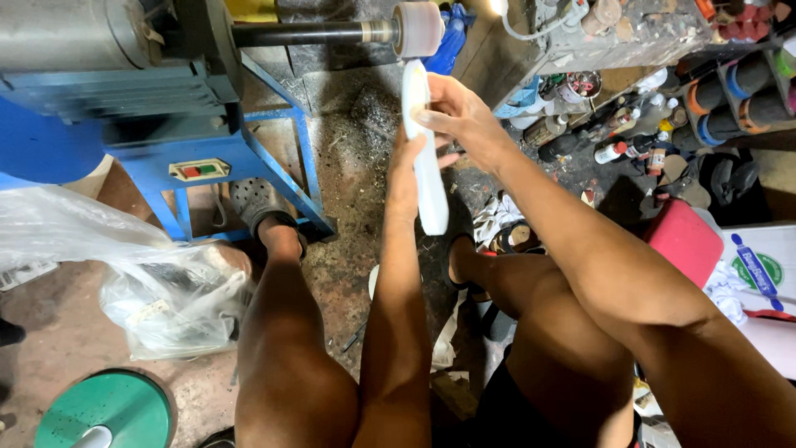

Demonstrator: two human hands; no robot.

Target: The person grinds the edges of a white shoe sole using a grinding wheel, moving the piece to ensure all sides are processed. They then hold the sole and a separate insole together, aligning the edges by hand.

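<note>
Both hands pinch a white shoe sole (424, 158) held on edge, its top end just below the pink sanding drum (417, 28) on the blue machine's (124, 116) shaft, so the rim faces the drum. The right hand (456, 112) grips the upper part with thumb and fingers; the left hand (408, 170) steadies it from behind, lower down, above the dusty floor (348, 149).
</note>
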